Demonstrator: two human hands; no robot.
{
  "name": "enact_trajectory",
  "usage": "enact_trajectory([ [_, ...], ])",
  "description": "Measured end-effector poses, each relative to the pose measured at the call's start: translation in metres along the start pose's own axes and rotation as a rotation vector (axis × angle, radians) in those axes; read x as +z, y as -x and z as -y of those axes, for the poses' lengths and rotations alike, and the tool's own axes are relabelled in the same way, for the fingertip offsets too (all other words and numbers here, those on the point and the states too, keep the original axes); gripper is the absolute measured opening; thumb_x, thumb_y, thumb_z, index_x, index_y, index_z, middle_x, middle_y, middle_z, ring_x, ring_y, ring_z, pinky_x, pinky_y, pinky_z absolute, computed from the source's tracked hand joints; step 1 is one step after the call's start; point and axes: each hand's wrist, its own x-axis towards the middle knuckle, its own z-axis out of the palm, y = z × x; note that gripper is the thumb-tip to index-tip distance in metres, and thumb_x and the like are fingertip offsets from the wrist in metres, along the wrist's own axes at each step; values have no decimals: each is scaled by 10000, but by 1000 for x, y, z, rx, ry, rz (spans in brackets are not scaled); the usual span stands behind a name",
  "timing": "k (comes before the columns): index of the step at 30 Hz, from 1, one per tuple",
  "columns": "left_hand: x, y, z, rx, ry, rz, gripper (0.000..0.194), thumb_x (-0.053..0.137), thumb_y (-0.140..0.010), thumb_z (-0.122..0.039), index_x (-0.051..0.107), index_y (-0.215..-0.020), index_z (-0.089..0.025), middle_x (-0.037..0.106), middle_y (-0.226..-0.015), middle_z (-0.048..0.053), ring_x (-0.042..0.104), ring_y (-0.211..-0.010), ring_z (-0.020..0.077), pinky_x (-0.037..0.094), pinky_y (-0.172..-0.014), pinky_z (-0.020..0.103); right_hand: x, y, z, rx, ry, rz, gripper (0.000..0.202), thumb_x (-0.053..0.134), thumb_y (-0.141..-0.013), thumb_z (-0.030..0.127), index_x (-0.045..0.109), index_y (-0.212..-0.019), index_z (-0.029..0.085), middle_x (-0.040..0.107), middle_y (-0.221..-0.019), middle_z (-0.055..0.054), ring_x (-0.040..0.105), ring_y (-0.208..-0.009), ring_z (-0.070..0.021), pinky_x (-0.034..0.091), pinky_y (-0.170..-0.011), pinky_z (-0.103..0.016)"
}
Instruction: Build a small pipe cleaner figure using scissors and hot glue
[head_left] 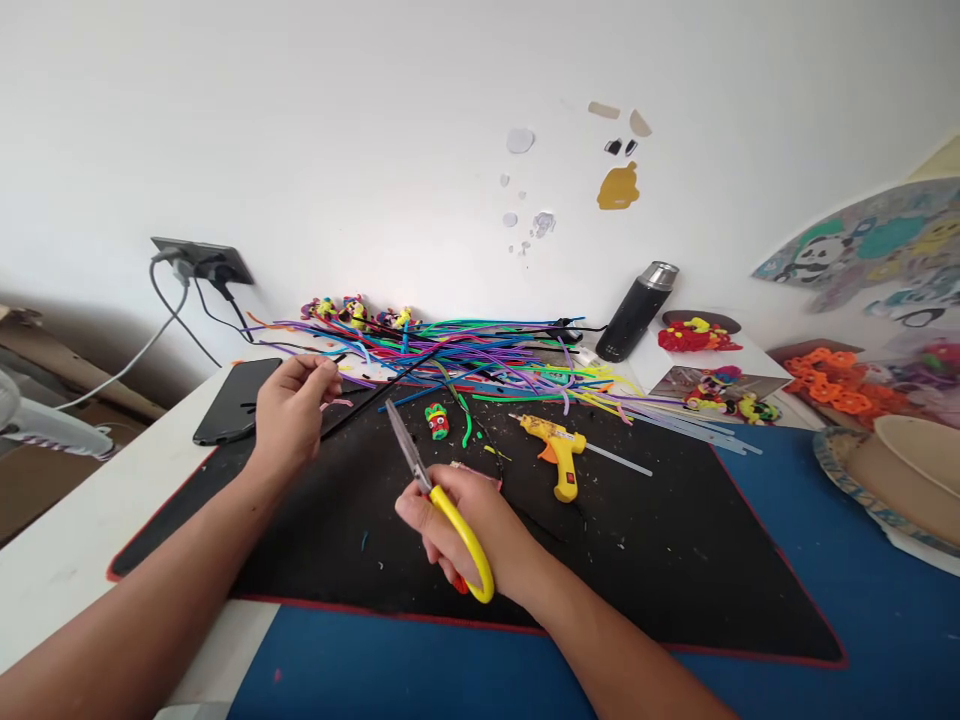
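Observation:
My right hand [469, 530] grips yellow-handled scissors [431, 490], blades pointing up and left over the black mat [660, 560]. My left hand [294, 405] pinches one end of a long black pipe cleaner [375, 392] that runs from the mat's left edge up toward the pile of coloured pipe cleaners [480, 360]. A small green and red figure [436, 420] lies on the mat between the hands and the pile. A yellow glue gun [556, 450] rests on the mat to the right of the scissors.
A black phone [234, 400] lies left of my left hand. Behind the pile stand a dark flask [637, 312] and small colourful figures [352, 310]. Craft pieces [832, 380] and paper plates [892, 470] fill the right side. Cables hang from a wall socket [201, 262].

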Motion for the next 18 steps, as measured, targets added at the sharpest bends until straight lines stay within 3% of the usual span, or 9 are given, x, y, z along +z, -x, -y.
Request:
enact_trajectory([
  [5,3,9,-3,19,1,73,179,711,-842,-348,636,-865,-187,587,-732,-27,521,-686,136,440,-677,275,8,0,-1,-22,186,-5,272,738,-937,490,666,-943,228,605,-587,52,519,-425,-90,393,-448,-191],
  [8,4,15,-8,52,-30,108,200,719,-835,-381,638,-852,-199,595,-723,-25,526,-672,143,428,-663,278,12,-4,-2,19,173,-24,302,778,-902,508,680,-956,227,589,-580,58,533,-447,-105,403,-454,-199],
  [13,-4,10,-15,40,-8,46,191,683,-848,-390,624,-868,-209,575,-721,-27,530,-662,149,461,-638,275,20,-10,1,150,146,4,445,851,-799,591,690,-1002,228,585,-590,72,528,-420,-106,408,-417,-197],
  [18,-9,7,-19,25,31,32,175,674,-872,-364,614,-866,-200,552,-719,-31,504,-666,138,462,-610,261,26,-13,21,95,383,7,398,824,-831,594,694,-928,230,658,-616,31,608,-511,-146,398,-485,-226],
])
